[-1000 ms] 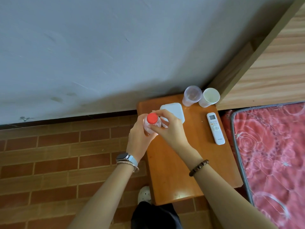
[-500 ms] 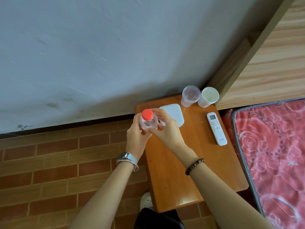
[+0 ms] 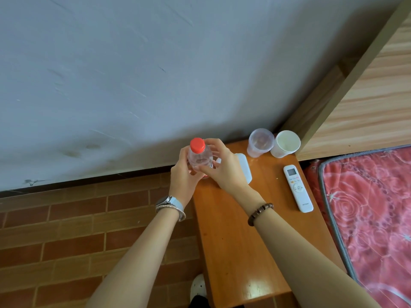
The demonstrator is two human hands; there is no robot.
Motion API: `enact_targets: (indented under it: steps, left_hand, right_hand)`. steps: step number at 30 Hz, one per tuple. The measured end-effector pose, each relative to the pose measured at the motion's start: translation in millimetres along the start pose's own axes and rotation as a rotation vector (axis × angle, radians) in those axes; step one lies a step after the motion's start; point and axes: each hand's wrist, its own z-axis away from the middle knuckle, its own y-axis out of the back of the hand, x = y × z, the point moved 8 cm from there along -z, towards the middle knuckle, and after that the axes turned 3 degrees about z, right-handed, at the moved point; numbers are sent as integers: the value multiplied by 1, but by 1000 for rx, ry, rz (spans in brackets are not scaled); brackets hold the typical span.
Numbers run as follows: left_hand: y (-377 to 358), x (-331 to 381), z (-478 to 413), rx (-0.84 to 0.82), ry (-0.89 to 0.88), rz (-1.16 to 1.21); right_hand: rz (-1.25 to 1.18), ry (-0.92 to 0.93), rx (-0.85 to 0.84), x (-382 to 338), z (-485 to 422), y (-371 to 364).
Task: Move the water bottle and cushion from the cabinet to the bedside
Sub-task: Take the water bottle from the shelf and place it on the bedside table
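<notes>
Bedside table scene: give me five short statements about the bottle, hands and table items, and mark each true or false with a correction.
1. Both hands hold the water bottle. True: the left hand and right hand wrap it.
2. The bottle's cap is blue. False: it is red.
3. The remote control lies on the mattress. False: it lies on the wooden table, beside the mattress.
4. Two cups stand at the table's far edge. True: a clear plastic cup and a white paper cup, side by side.
5. The watch is on the right wrist. False: the watch is on the left; the right wears a bead bracelet.
</notes>
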Motion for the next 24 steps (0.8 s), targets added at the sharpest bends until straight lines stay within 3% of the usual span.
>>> enact_targets:
  steps: [7,13,19,24]
  left_hand:
    - [-1,-1,4,-7,50,-10]
    - [6,11,12,-63,114,-85]
    - [47,54,49,-25,147,-417]
    - [70,117,97,-147,48,-723]
  right_hand:
    - [24,-37,-21,-3,3,-3]
    - [213,-74,-62,-8,11,3]
    - [492,-109,49,-41,47,52]
    - [745,-113,19,-86,96,86]
